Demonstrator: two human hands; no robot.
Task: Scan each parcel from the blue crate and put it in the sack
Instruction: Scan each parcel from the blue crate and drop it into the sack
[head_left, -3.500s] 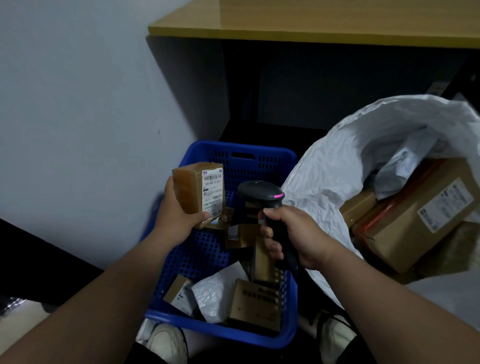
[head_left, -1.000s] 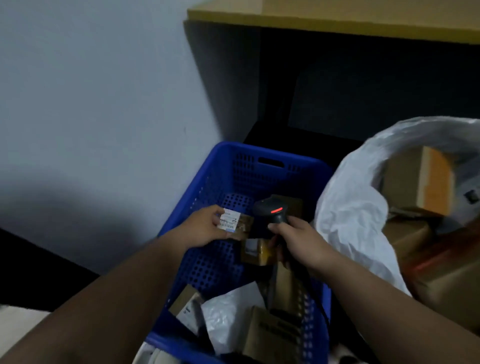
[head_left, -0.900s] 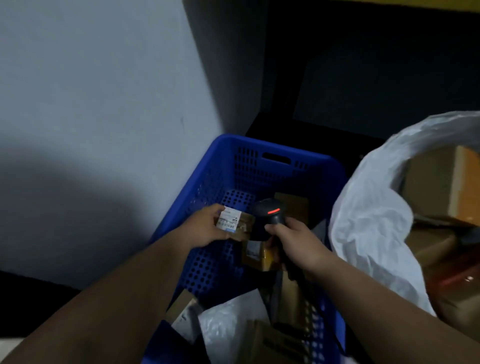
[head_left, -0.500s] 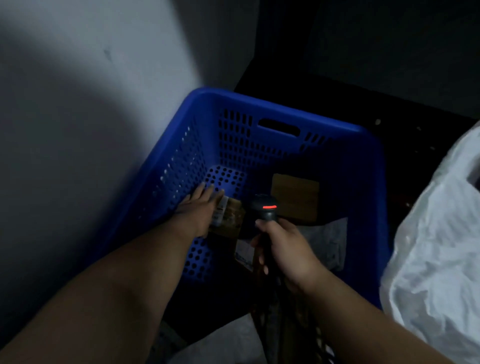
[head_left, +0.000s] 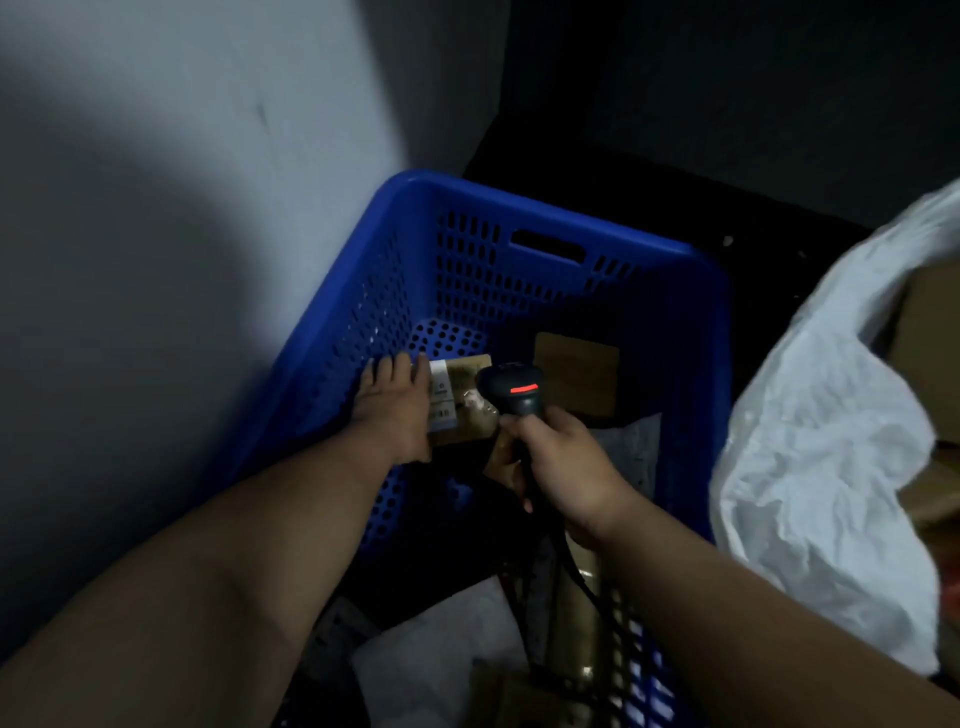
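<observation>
Blue crate: perforated plastic, set against the grey wall.
Parcel: small brown box with white label, low inside the crate.
Left hand: fingers straight, lying on the parcel's left side.
Right hand: curled round the black scanner, red light showing.
Sack: white, right of the crate, cardboard boxes inside.

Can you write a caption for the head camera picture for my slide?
Left hand on a labelled parcel in the blue crate; right hand holding the scanner.

one crate, one scanner, one sack
</observation>
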